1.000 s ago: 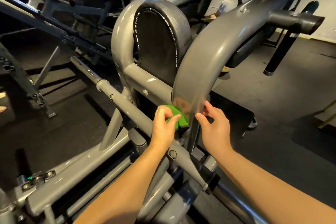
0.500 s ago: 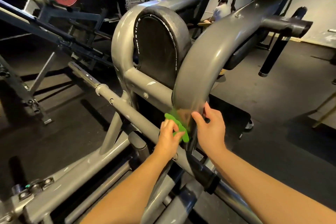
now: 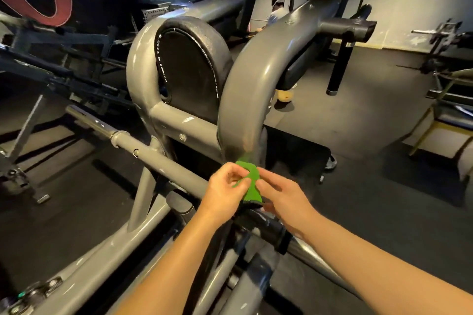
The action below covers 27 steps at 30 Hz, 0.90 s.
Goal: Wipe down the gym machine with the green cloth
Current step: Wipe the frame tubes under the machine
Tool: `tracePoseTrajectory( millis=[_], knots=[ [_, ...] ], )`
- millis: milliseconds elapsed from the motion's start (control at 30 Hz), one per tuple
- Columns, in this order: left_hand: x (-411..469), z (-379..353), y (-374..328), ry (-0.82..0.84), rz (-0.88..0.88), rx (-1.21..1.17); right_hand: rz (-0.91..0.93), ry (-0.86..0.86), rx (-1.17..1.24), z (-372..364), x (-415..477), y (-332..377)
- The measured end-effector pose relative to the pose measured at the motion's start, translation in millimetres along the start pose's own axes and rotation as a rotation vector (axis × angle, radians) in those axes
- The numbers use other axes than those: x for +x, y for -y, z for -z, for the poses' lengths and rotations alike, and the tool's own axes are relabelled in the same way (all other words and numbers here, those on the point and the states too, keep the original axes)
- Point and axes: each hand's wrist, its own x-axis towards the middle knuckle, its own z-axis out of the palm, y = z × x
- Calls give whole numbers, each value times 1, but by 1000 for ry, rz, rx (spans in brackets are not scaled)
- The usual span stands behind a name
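The grey gym machine [image 3: 245, 89] fills the view, with two curved metal arms and a black pad [image 3: 189, 77] between them. At the foot of the right curved arm, a small green cloth [image 3: 251, 184] is held between both hands. My left hand [image 3: 227, 190] pinches its left edge with thumb and fingertips. On the cloth's right side, my right hand [image 3: 284, 197] holds it with fingers partly hidden behind it. The cloth hangs just below the arm's lower end, above a black collar on the crossbar.
A long grey bar [image 3: 153, 153] runs diagonally under my hands. Black handle posts [image 3: 340, 64] stick out at the upper right. Another person [image 3: 277, 11] sits far behind. Other frames and racks stand left and right on the dark rubber floor [image 3: 358, 186].
The cloth has come down off the curved arm's lower end. My right hand left the arm and took hold of the cloth; both hands moved lower and closer together.
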Motion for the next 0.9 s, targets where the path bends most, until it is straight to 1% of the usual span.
tracePoseTrajectory(
  millis=[67,133,200,267,300,333,400,433,533,633,667,800,900],
  knots=[
    [0,1,-5,97,-21,86,15,-18,50,0,-5,0],
    [0,0,-9,110,-51,149,-36,-119,136,-1,-6,-1],
    [4,-3,-14,1,-94,172,-90,-205,220,-1,-5,-4],
    [15,-3,-16,-185,-125,169,-98,-286,303,1,-4,1],
    [22,-1,-19,-271,-147,178,-68,-341,296,4,-4,7],
    [29,2,-22,-326,-161,190,-24,-407,233,8,-1,12],
    [41,6,-29,-348,-152,209,68,-522,106,14,7,28],
    [45,6,-33,-341,-153,213,117,-548,77,15,12,37],
    [52,6,-40,-335,-185,248,212,-491,-19,10,25,67],
    [54,8,-41,-347,-200,321,280,-338,-82,-2,34,90],
    [54,9,-41,-347,-198,327,299,-317,-101,-4,36,92],
    [53,8,-47,-352,-181,292,400,-301,-214,-4,37,80],
    [52,8,-47,-359,-159,298,413,-308,-239,-3,42,69]
  ],
)
